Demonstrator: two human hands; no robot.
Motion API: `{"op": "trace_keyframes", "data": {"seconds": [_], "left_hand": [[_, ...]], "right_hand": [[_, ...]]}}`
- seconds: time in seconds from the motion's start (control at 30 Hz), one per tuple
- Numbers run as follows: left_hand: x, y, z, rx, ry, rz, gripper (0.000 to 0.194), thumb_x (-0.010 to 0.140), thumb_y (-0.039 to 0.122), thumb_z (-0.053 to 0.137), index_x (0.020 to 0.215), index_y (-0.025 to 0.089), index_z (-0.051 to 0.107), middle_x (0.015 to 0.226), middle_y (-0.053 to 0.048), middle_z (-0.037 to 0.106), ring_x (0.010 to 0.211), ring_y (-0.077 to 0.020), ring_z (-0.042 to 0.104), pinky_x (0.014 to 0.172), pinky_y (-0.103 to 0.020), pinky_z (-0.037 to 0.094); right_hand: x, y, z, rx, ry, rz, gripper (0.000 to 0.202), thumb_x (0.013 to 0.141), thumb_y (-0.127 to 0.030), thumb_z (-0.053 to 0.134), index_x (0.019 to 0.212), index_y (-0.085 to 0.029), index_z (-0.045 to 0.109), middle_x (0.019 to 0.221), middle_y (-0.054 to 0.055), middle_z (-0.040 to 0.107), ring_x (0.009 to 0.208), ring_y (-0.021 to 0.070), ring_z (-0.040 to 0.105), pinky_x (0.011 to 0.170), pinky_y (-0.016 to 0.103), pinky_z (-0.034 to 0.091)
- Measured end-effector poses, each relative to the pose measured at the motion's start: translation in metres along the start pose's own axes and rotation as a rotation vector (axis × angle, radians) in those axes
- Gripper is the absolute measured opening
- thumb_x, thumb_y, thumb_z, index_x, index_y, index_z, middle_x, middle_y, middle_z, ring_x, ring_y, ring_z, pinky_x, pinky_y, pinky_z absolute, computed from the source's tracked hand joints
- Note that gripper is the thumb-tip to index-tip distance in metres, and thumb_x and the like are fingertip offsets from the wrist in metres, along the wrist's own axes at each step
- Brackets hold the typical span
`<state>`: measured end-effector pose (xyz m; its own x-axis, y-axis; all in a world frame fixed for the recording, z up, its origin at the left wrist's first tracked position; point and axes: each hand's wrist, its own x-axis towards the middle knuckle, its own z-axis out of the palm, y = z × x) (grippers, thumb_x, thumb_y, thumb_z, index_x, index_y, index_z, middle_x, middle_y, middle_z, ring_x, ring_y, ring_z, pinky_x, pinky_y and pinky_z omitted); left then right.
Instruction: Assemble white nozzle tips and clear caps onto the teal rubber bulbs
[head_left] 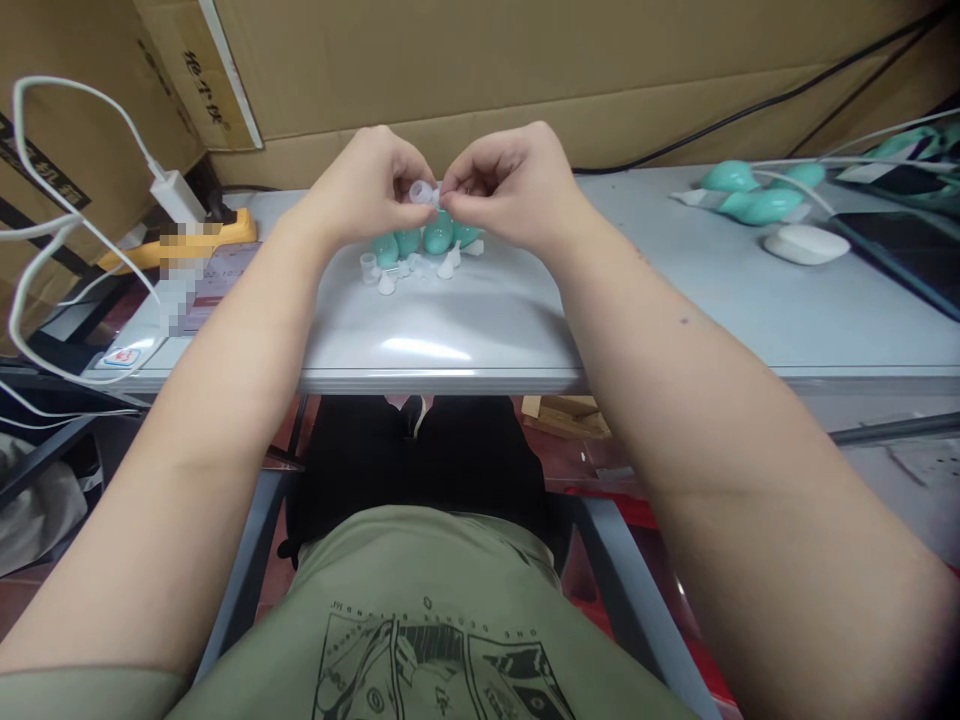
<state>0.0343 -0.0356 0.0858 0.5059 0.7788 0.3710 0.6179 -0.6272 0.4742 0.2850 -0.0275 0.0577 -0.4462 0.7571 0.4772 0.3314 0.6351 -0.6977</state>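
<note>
Above the grey table [495,345], my left hand [373,187] pinches a small clear plastic cup-shaped piece [421,192] between thumb and fingers. My right hand [511,187] meets it from the right, its thumb and fingers closed on a small whitish part at the cup's side; its exact shape is partly hidden. Just beneath both hands, several teal rounded pieces [438,233] stand in a cluster. In front of them lie small clear and white parts, among them a clear cup [369,267] and a white cone [386,284].
More teal pieces [763,206] lie at the right, beside a white rounded object [806,244] and a dark flat device [904,255]. White cables and a charger [178,200] are at the left, near a yellow object [240,230]. Cardboard [450,70] stands behind the table.
</note>
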Motion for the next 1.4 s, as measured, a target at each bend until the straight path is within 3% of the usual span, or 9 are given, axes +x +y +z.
{"op": "trace_keyframes", "data": {"seconds": [0.23,0.4,0.5,0.67,0.9,1.03,1.1,1.23,1.4], "left_hand": [[0.008,-0.023,0.001,-0.097,0.066,-0.019,0.028,0.077,0.064,0.093,0.071,0.041,0.078,0.084,-0.002,0.083,0.086,-0.0334,0.073,0.082,-0.055,0.052],[0.011,-0.028,0.002,-0.153,0.035,-0.052,0.015,0.075,0.055,0.094,0.077,0.043,0.085,0.090,-0.005,0.089,0.100,-0.0403,0.083,0.086,-0.058,0.059],[0.012,-0.027,0.004,-0.208,0.044,-0.043,0.017,0.075,0.052,0.095,0.072,0.041,0.083,0.087,-0.004,0.087,0.091,-0.0362,0.080,0.084,-0.057,0.055],[0.010,-0.022,0.006,-0.277,0.043,-0.045,0.024,0.076,0.050,0.098,0.069,0.035,0.080,0.079,-0.003,0.078,0.075,-0.0248,0.063,0.078,-0.050,0.043],[0.009,-0.019,0.004,-0.258,0.035,-0.069,0.031,0.076,0.053,0.100,0.066,0.035,0.076,0.077,-0.002,0.077,0.072,-0.0232,0.059,0.075,-0.049,0.039],[0.010,-0.020,0.003,-0.193,0.014,-0.091,0.035,0.077,0.064,0.097,0.069,0.038,0.075,0.073,-0.003,0.078,0.079,-0.0282,0.065,0.071,-0.047,0.042],[0.011,-0.021,0.003,-0.182,0.002,-0.104,0.037,0.077,0.065,0.096,0.071,0.037,0.074,0.073,-0.003,0.078,0.080,-0.0276,0.066,0.070,-0.045,0.044],[0.011,-0.020,0.003,-0.220,-0.024,-0.097,0.037,0.078,0.058,0.096,0.069,0.031,0.072,0.077,-0.002,0.075,0.074,-0.0206,0.059,0.072,-0.044,0.042],[0.008,-0.016,0.003,-0.234,-0.019,-0.080,0.035,0.076,0.059,0.097,0.072,0.032,0.076,0.083,-0.003,0.081,0.079,-0.0239,0.062,0.076,-0.047,0.043]], "right_hand": [[0.009,0.009,0.014,0.059,0.100,-0.027,0.029,0.081,-0.024,0.097,0.076,-0.036,0.072,0.090,0.005,0.076,0.086,0.0330,0.062,0.081,0.049,0.046],[0.008,0.008,0.017,0.072,0.118,-0.052,0.028,0.089,-0.022,0.094,0.081,-0.036,0.071,0.083,0.002,0.061,0.079,0.0289,0.049,0.077,0.046,0.041],[0.006,0.007,0.017,0.085,0.114,-0.050,0.023,0.091,-0.015,0.084,0.087,-0.032,0.070,0.081,-0.001,0.053,0.080,0.0243,0.041,0.077,0.041,0.035],[0.006,0.006,0.012,0.106,0.041,-0.019,0.023,0.088,-0.013,0.084,0.088,-0.031,0.071,0.081,-0.003,0.056,0.081,0.0229,0.041,0.077,0.041,0.031],[0.006,0.008,0.015,0.108,0.050,-0.025,0.026,0.088,-0.009,0.084,0.087,-0.031,0.069,0.083,-0.002,0.057,0.081,0.0228,0.041,0.076,0.041,0.031],[0.006,0.012,0.020,0.090,0.101,-0.088,0.033,0.092,-0.002,0.077,0.088,-0.033,0.064,0.081,-0.003,0.053,0.079,0.0235,0.039,0.080,0.041,0.034],[0.005,0.013,0.019,0.058,0.075,-0.081,0.033,0.096,-0.007,0.084,0.089,-0.033,0.065,0.083,-0.002,0.058,0.082,0.0252,0.042,0.081,0.042,0.037],[0.005,0.013,0.015,-0.036,0.043,-0.003,0.038,0.100,-0.034,0.100,0.089,-0.035,0.064,0.084,0.000,0.068,0.094,0.0320,0.052,0.080,0.044,0.042],[0.008,0.010,0.005,-0.044,-0.008,0.013,0.045,0.093,-0.054,0.104,0.087,-0.036,0.063,0.078,0.000,0.067,0.093,0.0365,0.062,0.078,0.047,0.043]]}}
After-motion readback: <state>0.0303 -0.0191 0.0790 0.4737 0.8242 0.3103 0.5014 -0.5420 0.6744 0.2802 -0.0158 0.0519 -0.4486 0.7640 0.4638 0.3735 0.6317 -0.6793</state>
